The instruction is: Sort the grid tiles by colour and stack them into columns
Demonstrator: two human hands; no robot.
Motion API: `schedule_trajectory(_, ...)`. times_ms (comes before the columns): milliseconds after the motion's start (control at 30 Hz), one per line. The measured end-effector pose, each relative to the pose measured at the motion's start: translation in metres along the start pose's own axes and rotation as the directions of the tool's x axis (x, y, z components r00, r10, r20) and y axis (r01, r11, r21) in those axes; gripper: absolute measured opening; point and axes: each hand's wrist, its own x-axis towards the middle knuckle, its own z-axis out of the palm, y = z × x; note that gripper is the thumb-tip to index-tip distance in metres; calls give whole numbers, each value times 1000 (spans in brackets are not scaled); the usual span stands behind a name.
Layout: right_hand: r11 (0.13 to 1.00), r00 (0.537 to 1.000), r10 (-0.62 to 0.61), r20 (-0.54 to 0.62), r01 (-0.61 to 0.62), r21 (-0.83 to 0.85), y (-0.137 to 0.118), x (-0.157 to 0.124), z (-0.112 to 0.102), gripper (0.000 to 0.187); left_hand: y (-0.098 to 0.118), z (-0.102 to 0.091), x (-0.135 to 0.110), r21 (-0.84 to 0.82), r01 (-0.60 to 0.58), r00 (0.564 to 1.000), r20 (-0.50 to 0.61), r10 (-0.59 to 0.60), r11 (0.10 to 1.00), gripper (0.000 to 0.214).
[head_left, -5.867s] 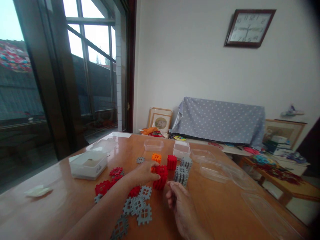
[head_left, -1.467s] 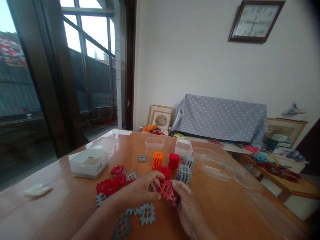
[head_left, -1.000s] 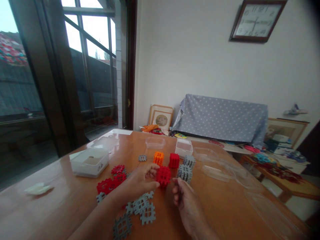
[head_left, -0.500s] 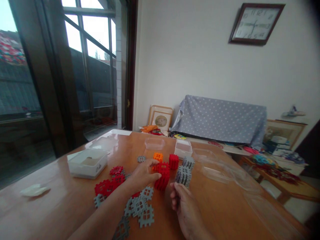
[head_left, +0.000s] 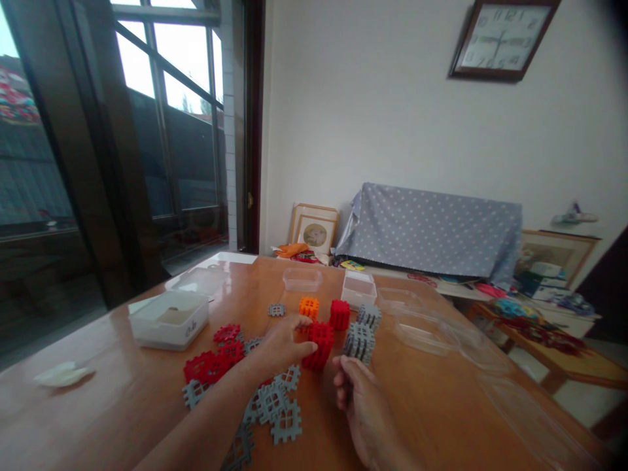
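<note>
My left hand [head_left: 284,341] reaches in from the left, thumb and fingers closed about the left side of a stack of red notched plastic tiles [head_left: 321,347]. To the right, my right hand [head_left: 362,399] is closed, its thumb pressed on curled fingers, and no tile shows in it. Its fingertips are close to a stack of grey notched tiles [head_left: 360,343]; whether they touch it I cannot tell. Farther back are another grey stack [head_left: 369,315], a second red stack [head_left: 339,314] and an orange stack [head_left: 309,306]. Loose grey tiles [head_left: 286,422] and red tiles [head_left: 209,367] lie around my left forearm.
A white-lidded box [head_left: 171,320] stands at the left, with a crumpled white piece [head_left: 63,375] nearer. A small clear box [head_left: 358,290] and a shallow tray [head_left: 303,280] sit at the back. Several clear lids [head_left: 424,332] line the right side of the brown table [head_left: 432,418].
A red piece at my left fingertips, beside the front red stack, no longer shows apart from it. Both hands have barely moved; the view has shifted slightly.
</note>
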Motion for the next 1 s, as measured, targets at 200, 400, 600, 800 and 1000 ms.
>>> schedule_trajectory(200,1000,1000,13,-5,-13,-10,1,1,-1,29,-4,2,0,9,-17,1000,1,17,1000,46)
schedule_trajectory(400,1000,1000,14,-6,-14,-6,2,1,-2,28,-1,3,0,39,-15,1000,19,14,999,45)
schedule_trajectory(600,1000,1000,-1,-9,1,0,4,3,-2,27,-3,0,-1,-2,0,1000,12,0,1000,46)
schedule_trajectory(800,999,997,-20,-81,18,-28,5,6,-5,32,6,-3,-4,-180,92,995,-26,-98,979,62)
schedule_trajectory(1000,994,987,-85,-133,75,-78,14,11,-5,44,40,1,-22,-557,286,942,13,-336,780,66)
